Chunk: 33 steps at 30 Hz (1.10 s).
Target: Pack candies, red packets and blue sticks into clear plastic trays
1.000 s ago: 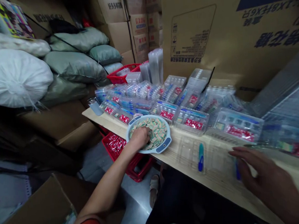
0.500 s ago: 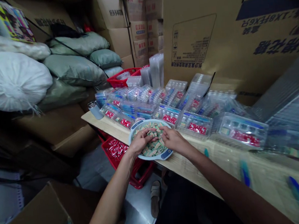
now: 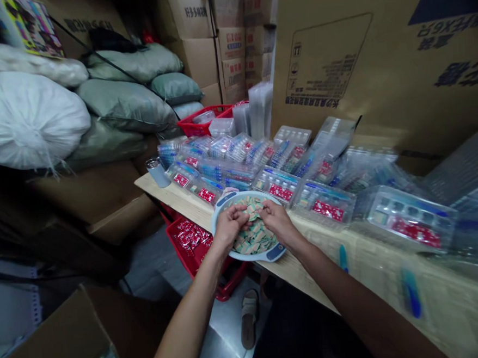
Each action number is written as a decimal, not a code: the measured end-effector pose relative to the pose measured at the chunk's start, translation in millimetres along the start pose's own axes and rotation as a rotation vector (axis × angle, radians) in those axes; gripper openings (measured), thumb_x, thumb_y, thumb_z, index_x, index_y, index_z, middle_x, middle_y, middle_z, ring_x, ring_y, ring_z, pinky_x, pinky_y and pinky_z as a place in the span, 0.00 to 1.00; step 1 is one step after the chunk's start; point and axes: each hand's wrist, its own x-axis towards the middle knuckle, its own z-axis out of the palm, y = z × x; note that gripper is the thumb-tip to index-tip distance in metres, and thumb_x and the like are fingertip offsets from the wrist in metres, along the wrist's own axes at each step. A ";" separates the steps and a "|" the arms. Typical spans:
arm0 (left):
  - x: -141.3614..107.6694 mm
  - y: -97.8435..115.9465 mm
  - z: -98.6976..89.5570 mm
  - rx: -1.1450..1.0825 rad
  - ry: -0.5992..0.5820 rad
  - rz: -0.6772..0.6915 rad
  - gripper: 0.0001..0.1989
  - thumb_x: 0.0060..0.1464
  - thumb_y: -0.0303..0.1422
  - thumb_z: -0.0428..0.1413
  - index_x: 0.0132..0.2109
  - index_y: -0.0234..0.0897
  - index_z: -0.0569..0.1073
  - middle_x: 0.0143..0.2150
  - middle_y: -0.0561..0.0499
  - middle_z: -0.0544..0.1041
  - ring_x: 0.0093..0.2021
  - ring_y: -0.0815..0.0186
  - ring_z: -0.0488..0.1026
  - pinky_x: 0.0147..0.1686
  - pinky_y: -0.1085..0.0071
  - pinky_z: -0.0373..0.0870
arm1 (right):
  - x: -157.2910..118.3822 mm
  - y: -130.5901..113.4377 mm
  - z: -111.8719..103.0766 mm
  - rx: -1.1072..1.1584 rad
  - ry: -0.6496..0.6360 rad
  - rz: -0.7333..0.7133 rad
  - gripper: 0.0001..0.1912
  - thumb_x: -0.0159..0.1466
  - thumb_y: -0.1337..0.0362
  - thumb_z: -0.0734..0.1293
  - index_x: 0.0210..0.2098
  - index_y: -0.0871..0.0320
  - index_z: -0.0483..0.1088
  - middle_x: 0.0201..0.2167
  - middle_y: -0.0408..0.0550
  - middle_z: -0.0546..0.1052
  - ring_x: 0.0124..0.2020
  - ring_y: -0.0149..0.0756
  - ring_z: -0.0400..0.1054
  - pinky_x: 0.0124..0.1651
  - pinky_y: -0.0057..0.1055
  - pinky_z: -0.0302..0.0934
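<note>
A light blue basin (image 3: 276,253) on the near edge of the table holds a heap of small flat green-and-beige pieces (image 3: 254,242). Over that heap, my left hand (image 3: 229,224) has its thumb and fingers closed in a pinch on small pieces. My right hand (image 3: 276,219) faces it from the other side, fingertips pinched on a small piece too. Only a short gap lies between the hands, and the fingers partly hide what they hold. Just behind the basin, clear plastic boxes (image 3: 278,186) contain red-and-white packets, blue pens and pale pieces.
Stacked clear trays cover the back of the wooden table (image 3: 192,205). A grey-blue cup (image 3: 158,174) stands at its left end. Loose blue pens (image 3: 411,292) lie at right. Below is a red basket (image 3: 182,254) of red packets. An open carton (image 3: 65,338) is at lower left.
The view has swung slightly left, so things sit further right in the picture. Both hands stay over the basin, their fingertips now a little closer to each other.
</note>
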 end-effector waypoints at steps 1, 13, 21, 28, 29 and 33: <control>0.8 -1.3 -0.2 0.009 0.034 0.018 0.21 0.41 0.35 0.72 0.42 0.34 0.76 0.25 0.56 0.74 0.25 0.69 0.74 0.26 0.76 0.69 | -0.3 1.9 0.3 0.038 0.008 0.003 0.15 0.65 0.53 0.57 0.39 0.56 0.67 0.26 0.41 0.70 0.27 0.35 0.64 0.30 0.28 0.59; -4.1 10.4 -0.3 -0.070 0.145 0.054 0.22 0.39 0.33 0.70 0.45 0.33 0.78 0.25 0.57 0.74 0.24 0.72 0.71 0.28 0.75 0.69 | -9.1 -6.5 -0.2 -0.028 0.112 -0.073 0.18 0.60 0.64 0.63 0.49 0.59 0.72 0.47 0.55 0.74 0.46 0.43 0.69 0.52 0.36 0.64; -8.4 11.4 4.3 -0.065 0.045 0.030 0.22 0.36 0.38 0.74 0.39 0.32 0.81 0.31 0.52 0.79 0.27 0.72 0.72 0.32 0.75 0.70 | -8.6 -2.4 1.6 0.041 -0.018 -0.034 0.07 0.63 0.60 0.61 0.35 0.55 0.69 0.28 0.43 0.74 0.32 0.37 0.69 0.40 0.30 0.64; -3.3 7.4 4.8 -0.131 0.092 -0.012 0.24 0.30 0.41 0.76 0.33 0.32 0.80 0.29 0.53 0.78 0.28 0.71 0.73 0.34 0.74 0.72 | -6.5 2.6 2.5 0.249 -0.003 -0.022 0.12 0.61 0.52 0.60 0.32 0.53 0.65 0.26 0.42 0.73 0.27 0.36 0.68 0.32 0.31 0.63; -2.5 7.2 4.7 -0.137 0.104 -0.021 0.23 0.29 0.40 0.76 0.32 0.31 0.80 0.29 0.52 0.78 0.28 0.71 0.73 0.34 0.74 0.73 | -7.1 2.3 2.7 0.278 -0.015 -0.025 0.13 0.60 0.51 0.60 0.32 0.53 0.65 0.25 0.42 0.72 0.27 0.36 0.68 0.31 0.31 0.63; -2.7 8.9 4.6 -0.149 0.149 -0.007 0.22 0.30 0.39 0.76 0.33 0.31 0.80 0.28 0.54 0.77 0.28 0.72 0.73 0.33 0.76 0.71 | -7.7 3.1 3.5 0.338 -0.041 -0.041 0.15 0.57 0.49 0.63 0.30 0.54 0.67 0.26 0.43 0.73 0.29 0.37 0.69 0.34 0.32 0.64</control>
